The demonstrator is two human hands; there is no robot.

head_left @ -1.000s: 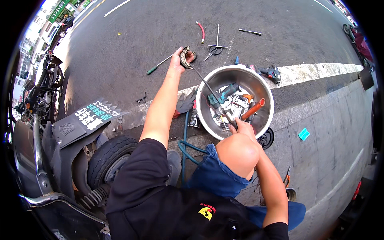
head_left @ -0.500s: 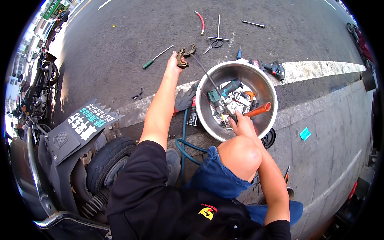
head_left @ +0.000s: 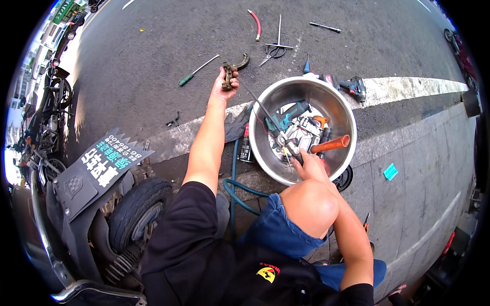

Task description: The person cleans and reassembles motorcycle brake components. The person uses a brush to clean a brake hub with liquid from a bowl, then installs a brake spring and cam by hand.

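Note:
In my left hand point(head_left: 224, 87) is a curved brown brake shoe point(head_left: 227, 76), the fingers closed round it. A second curved brake shoe point(head_left: 243, 62) shows just beyond; whether it lies on the road or hangs from the first, I cannot tell. My right hand point(head_left: 309, 166) is over the near side of a steel basin point(head_left: 262, 109), closed on the dark handle of a tool with a long thin rod point(head_left: 258, 99). That rod reaches over the rim toward the brake shoes. In the basin lie a teal power tool point(head_left: 293, 113), an orange tube-like handle point(head_left: 332, 144) and loose small parts.
Beyond are a green-handled screwdriver point(head_left: 189, 78), a red hose piece point(head_left: 256, 25), scissors point(head_left: 275, 52), a socket bar point(head_left: 325, 26) and a cordless impact driver point(head_left: 354, 88). A teal hose point(head_left: 233, 191) and dark glove point(head_left: 236, 127) lie left of the basin. A scooter wheel point(head_left: 140, 211) stands at left.
My left hand has turned the held brake shoe more upright, and its fingers now show round it. My right hand keeps its hold on the rod tool.

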